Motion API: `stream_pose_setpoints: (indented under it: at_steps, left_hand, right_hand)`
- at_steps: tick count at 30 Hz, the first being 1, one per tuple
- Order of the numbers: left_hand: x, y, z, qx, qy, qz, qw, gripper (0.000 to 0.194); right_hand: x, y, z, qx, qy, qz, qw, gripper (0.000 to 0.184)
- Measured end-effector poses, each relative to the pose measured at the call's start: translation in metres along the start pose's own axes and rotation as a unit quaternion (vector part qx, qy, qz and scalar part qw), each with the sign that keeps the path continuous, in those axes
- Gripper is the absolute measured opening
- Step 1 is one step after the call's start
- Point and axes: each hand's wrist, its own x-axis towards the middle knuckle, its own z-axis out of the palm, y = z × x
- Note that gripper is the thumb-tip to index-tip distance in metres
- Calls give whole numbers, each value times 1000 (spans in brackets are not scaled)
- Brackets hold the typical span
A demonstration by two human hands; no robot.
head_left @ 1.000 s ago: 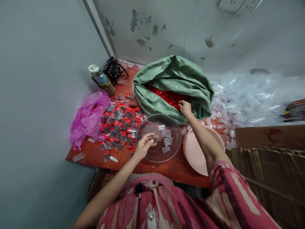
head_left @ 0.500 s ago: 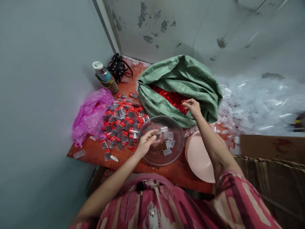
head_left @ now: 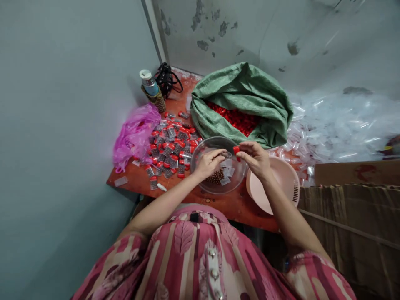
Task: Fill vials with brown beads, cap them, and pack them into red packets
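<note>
My left hand (head_left: 210, 163) is over the glass bowl (head_left: 215, 138), its fingertips pinching a small transparent vial (head_left: 225, 154) that seems to hold brown beads. My right hand (head_left: 254, 158) is just right of it, shut on a red cap (head_left: 236, 150) held towards that vial. Inside the bowl lie a heap of brown beads (head_left: 215, 177) and several empty transparent vials (head_left: 227, 170). A green woven sack (head_left: 268, 112) lies open behind the bowl, full of red caps (head_left: 236, 118).
Filled vials with red caps (head_left: 171, 146) are spread on the orange table (head_left: 131, 183), left of the bowl. A pink basin (head_left: 281, 175) sits right of it. A magenta plastic bag (head_left: 136, 137), a bottle in a woven sleeve (head_left: 151, 87) and black cords (head_left: 167, 79) lie beyond. Loose transparent vials (head_left: 337, 125) are heaped at right, above cardboard (head_left: 343, 208).
My right hand has moved from the sack's red caps to the bowl's right rim, now with a red cap in it. My left hand remains over the bowl. The view has shifted.
</note>
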Motion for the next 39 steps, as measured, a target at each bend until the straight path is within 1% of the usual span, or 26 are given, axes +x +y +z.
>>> stream_pose_setpoints:
  at_steps: [2,5,7,10,13,16,18,19,22,25,27,29,31,33,34,36,38,39]
  left_hand:
    - [-6,1,-3,39,-7,40,998,26]
    - [-16,-1,-6,67,-8,76,995,26]
    - [-23,-3,-8,75,-5,92,993,27]
    - [-31,-4,-10,88,3,109,990,26]
    - [-38,-2,-13,105,9,132,986,25]
    - [-44,1,-16,119,-20,155,980,26]
    - [-47,4,-18,131,-40,153,979,27]
    - [-48,5,-18,136,-44,146,979,28]
    - [-49,9,-18,137,-43,118,983,29]
    - [-46,11,-16,99,-40,88,990,28]
    - [-41,11,-13,41,-39,55,997,27]
    - [-37,9,-9,-44,-39,-1,998,28]
    - [-34,8,-5,-134,-30,-62,989,32]
    - [-31,7,-1,-211,2,-111,971,37]
    - [-30,6,0,-240,20,-128,962,39]
    - [-28,7,-1,-283,50,-149,946,42]
    - [-26,7,-3,-297,56,-152,941,42]
    - [-26,7,-5,-289,54,-145,945,40]
  right_hand:
    - [-11,-9,8,-106,-24,-70,992,31]
    - [-20,-18,17,-240,-62,-179,952,24]
    - [-24,-21,22,-290,-70,-231,926,22]
    - [-32,-23,27,-332,-60,-276,900,20]
    - [-42,-25,31,-370,-63,-297,878,17]
    - [-52,-27,33,-405,-85,-298,860,17]
    - [-57,-26,34,-415,-95,-288,858,18]
    - [-58,-26,34,-413,-94,-281,861,18]
    - [-60,-24,36,-376,-82,-257,887,16]
    - [-58,-23,37,-319,-74,-229,917,14]
    - [-54,-25,37,-282,-64,-203,935,15]
    - [-48,-28,36,-235,-59,-161,957,16]
    - [-42,-31,34,-172,-62,-102,978,17]
    - [-38,-32,31,-76,-60,-24,995,22]
    - [-38,-32,29,-13,-54,15,998,27]
    - [-42,-28,26,116,-38,74,990,36]
    - [-47,-22,25,207,-18,102,973,39]
    - [-49,-18,25,232,-7,109,966,37]
